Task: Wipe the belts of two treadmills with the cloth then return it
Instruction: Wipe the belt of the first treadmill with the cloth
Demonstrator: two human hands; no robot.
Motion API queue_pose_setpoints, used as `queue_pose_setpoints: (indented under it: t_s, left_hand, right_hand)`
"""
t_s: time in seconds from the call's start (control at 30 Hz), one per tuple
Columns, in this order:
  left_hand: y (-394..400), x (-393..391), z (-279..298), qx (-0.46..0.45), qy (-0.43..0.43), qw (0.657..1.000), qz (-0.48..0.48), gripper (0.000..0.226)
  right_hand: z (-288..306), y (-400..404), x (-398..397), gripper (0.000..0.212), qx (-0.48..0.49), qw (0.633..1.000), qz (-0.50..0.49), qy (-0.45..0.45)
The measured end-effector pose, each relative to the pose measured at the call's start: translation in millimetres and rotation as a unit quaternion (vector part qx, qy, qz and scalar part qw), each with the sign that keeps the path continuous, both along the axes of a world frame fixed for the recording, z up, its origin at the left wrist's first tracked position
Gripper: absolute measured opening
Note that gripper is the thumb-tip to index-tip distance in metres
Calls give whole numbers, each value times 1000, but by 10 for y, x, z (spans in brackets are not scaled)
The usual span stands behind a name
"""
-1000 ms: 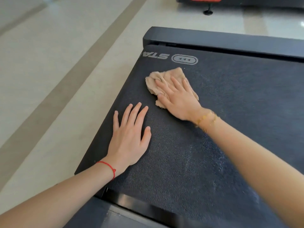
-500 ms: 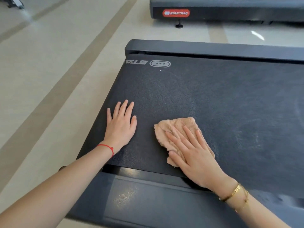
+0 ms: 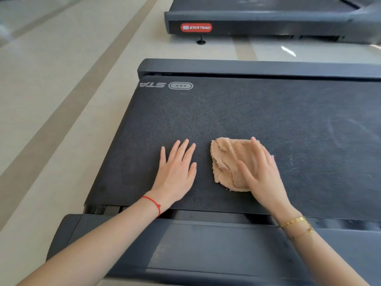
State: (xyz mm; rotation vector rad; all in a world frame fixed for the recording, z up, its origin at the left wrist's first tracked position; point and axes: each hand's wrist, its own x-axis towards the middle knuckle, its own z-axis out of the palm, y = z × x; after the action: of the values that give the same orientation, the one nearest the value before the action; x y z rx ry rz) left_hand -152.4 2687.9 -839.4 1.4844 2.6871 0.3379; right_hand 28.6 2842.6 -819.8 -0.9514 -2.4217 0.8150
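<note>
A black textured treadmill belt [image 3: 257, 120] fills the middle of the view. On its near part lies a crumpled beige cloth [image 3: 228, 162]. My right hand [image 3: 261, 174] presses flat on the cloth's right half with straight fingers. My left hand [image 3: 177, 172] rests flat on the bare belt just left of the cloth, fingers spread. A second treadmill [image 3: 257, 19] with a red logo stands beyond, across a strip of floor.
The near side rail [image 3: 195, 244] of the treadmill runs under my forearms. The far side rail [image 3: 247, 68] borders the belt. Pale tiled floor [image 3: 61, 100] with darker stripes lies to the left. Faint wipe streaks show on the belt's right part.
My right hand dragged the cloth from near the belt's printed logo toward me, to the near edge, then slightly forward. My left hand stayed flat on the belt.
</note>
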Motion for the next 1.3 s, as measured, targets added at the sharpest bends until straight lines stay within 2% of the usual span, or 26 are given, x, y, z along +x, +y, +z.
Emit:
queue_pose_setpoints:
  t_s: [0.07,0.17,0.5,0.6,0.7,0.8,0.93,1.13,1.3]
  left_hand:
    - [41,48,-9,-1,-2,1000,-6,57]
    - [82,104,-46,-3,-10,1000,-4,57]
    - [71,153,-142,-2,9,1000,8,58]
    - [59,161,-144,6,9,1000,10,57]
    - [53,159,-140,13,3,1000,10,57]
    - [49,157,-121,22,-8,1000,11,56]
    - [15,150,-48,39,-34,999,15,54]
    - [-78,44,115,69,-60,996,16,45]
    - [-185,-172,264,76,-64,995,30,40]
  right_hand:
    - [-50,91,63,76,34,995,-60,-72]
    - [-131,169,59,76,6,988,-73,-140]
    - [-214,131,-52,44,5,1000,-13,27]
    - [-217,79,-77,49,-9,998,2,67]
    - [-197,78,-96,61,-36,997,4,69]
    - [-143,71,-137,64,-36,997,7,67]
    - [-33,51,-198,58,-53,996,13,64]
    - [84,-21,-296,44,-205,975,-15,85]
    - [199,-82,-448,40,-264,961,-9,80]
